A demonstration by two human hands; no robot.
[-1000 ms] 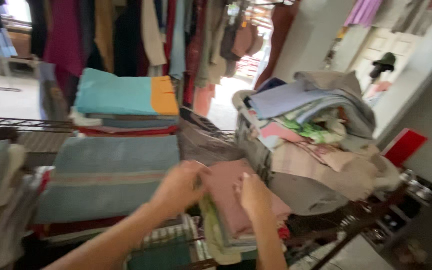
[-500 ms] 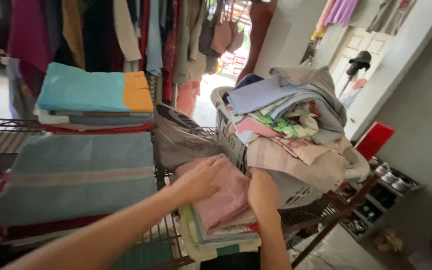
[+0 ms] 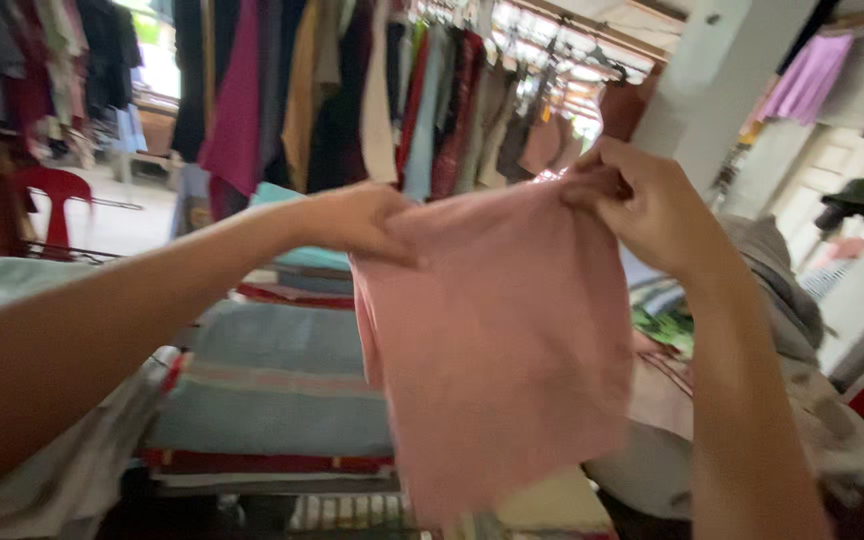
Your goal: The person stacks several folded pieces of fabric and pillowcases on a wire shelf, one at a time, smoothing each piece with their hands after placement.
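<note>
The pink rectangular cloth point(image 3: 497, 350) hangs in the air in front of the person, held up by its two top corners and spread flat. The left hand point(image 3: 352, 222) pinches the upper left corner with its fingers closed on the fabric, and the right hand point(image 3: 642, 205) grips the upper right corner, the fingers point(image 3: 592, 180) bunched tight around a small fold of it. The cloth's lower edge dangles free just above the stacks below.

Under and behind it, a folded grey-blue blanket with a pale red stripe point(image 3: 272, 385) lies on a wire rack shelf point(image 3: 342, 510), with a teal folded textile point(image 3: 297, 255) further back. To the right sits a loose heap of mixed grey and beige clothes point(image 3: 792, 330). A row of hanging garments in dark, magenta and mustard colours point(image 3: 282, 90) fills the background, and a red plastic chair point(image 3: 52, 190) stands at the left.

The likeliest trouble, as I judge it, is a corner slipping: each grip takes only a little fabric, so a quick shake could pull one side loose and let the cloth drop crumpled onto the piles. The hanging edge might also brush the heap at right and drag loose pieces off it
</note>
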